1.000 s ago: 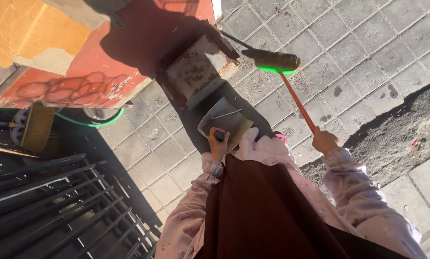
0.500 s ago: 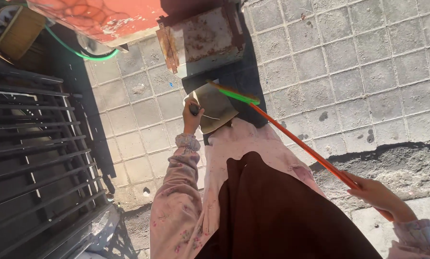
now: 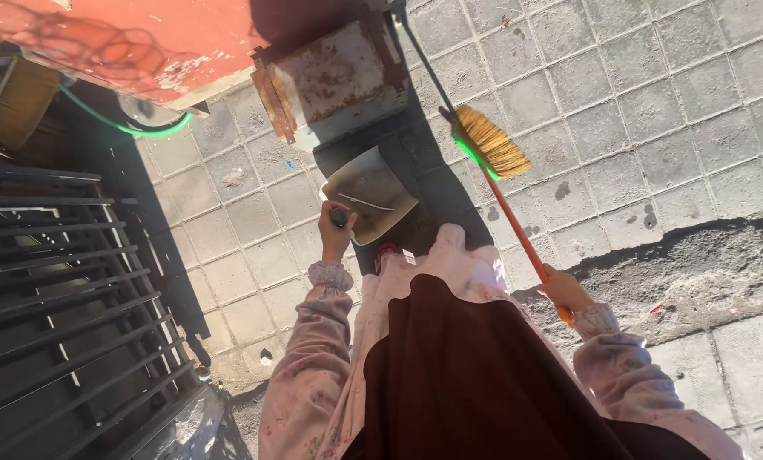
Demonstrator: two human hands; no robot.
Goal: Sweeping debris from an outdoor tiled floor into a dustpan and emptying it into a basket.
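Observation:
My left hand (image 3: pixel 334 232) grips the dark handle of a grey dustpan (image 3: pixel 370 194), held low over the paved ground in shadow. My right hand (image 3: pixel 562 289) is closed around the orange stick of a broom (image 3: pixel 516 228). The broom's straw head (image 3: pixel 490 142), with a green base, hangs just right of the dustpan and apart from it. My pink flowered sleeves and dark brown skirt fill the lower middle of the view.
A rusty metal box (image 3: pixel 335 77) stands past the dustpan against a red cart (image 3: pixel 134 43). A black metal grate (image 3: pixel 66 307) lies at the left. A second broom head (image 3: pixel 11 104) and green hose (image 3: pixel 126 128) are top left. Rough broken ground (image 3: pixel 688 264) runs at the right.
The broom head has moved off the dustpan to its right and now shows its straw. My right hand has drawn in closer to my body. The dustpan stays in my left hand.

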